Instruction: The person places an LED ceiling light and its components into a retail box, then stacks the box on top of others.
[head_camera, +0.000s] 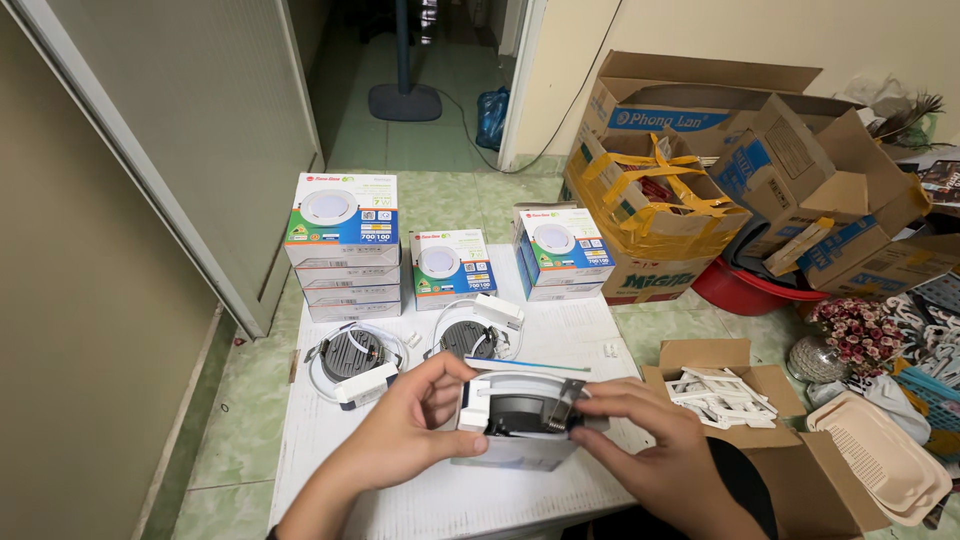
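Over the near edge of the white table (330, 450), a round recessed downlight (522, 415) with dark ribbed back and metal spring clip sits above its white carton, pinched from both sides: left hand (405, 430) fingers curled on its driver box, right hand (650, 435) fingertips gripping the clip side. Behind lie two more downlights (352, 358), then stacked printed cartons (342, 245); an open cardboard box (712, 385) of white brackets stands right.

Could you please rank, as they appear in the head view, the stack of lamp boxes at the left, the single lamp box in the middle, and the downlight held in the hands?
1. Stack of lamp boxes, largest.
2 and 3. Single lamp box and held downlight: alike; the downlight sits nearer the camera, so unranked.
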